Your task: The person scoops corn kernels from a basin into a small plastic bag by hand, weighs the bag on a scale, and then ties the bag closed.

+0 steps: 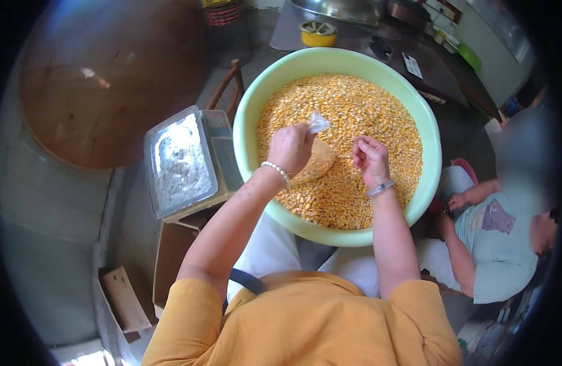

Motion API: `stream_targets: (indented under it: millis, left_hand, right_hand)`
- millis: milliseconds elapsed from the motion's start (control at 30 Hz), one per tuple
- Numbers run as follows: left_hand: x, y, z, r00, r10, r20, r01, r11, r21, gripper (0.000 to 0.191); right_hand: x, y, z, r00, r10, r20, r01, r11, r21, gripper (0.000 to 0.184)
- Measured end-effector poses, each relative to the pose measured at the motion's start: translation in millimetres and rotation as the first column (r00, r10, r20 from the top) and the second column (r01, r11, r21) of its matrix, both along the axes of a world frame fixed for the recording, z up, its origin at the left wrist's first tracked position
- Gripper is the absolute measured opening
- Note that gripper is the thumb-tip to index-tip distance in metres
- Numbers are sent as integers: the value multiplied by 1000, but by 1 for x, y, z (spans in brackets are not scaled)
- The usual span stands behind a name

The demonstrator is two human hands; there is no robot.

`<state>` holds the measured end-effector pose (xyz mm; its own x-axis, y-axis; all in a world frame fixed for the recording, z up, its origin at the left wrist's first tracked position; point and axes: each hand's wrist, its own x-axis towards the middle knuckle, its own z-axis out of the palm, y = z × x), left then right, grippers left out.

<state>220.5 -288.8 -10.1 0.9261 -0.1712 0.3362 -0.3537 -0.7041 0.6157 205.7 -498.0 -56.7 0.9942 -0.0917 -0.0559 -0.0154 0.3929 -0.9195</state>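
Observation:
A large pale green plastic basin [429, 151] full of dried corn kernels [349, 100] stands before me. Over its left half, my left hand [290, 144] grips the gathered neck of a clear plastic bag [320, 160]. The bag's rounded lower part rests on the kernels and looks filled with something yellowish; its loose top sticks out above my fist. To the right of the bag, my right hand [371, 158] hovers over the corn with its fingertips pinched together. Whether anything small is between them cannot be told.
Left of the basin, a clear plastic container [185, 160] sits on a box. An open cardboard box [171, 261] is below it. A dark table [436, 68] beyond the basin holds a yellow tin [318, 35] and a metal bowl. A person in a light shirt [496, 238] sits close at the right.

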Motion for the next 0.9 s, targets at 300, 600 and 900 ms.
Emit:
stream_targets:
  millis: [300,600,900]
  left_hand:
    - [-10,37,45,956,-152,-252,19,886,-463,22]
    - [-71,142,73,949,-134,-287,-121,684,-719,21]
    - [-183,259,37,827,346,-443,-562,479,-675,16]
  right_hand:
    - [5,1,-3,999,34,-39,-36,998,-61,13]
    - [6,-1,-11,999,28,-42,-30,998,-51,13]
    - [13,-7,-29,996,83,-28,-85,991,-103,14]
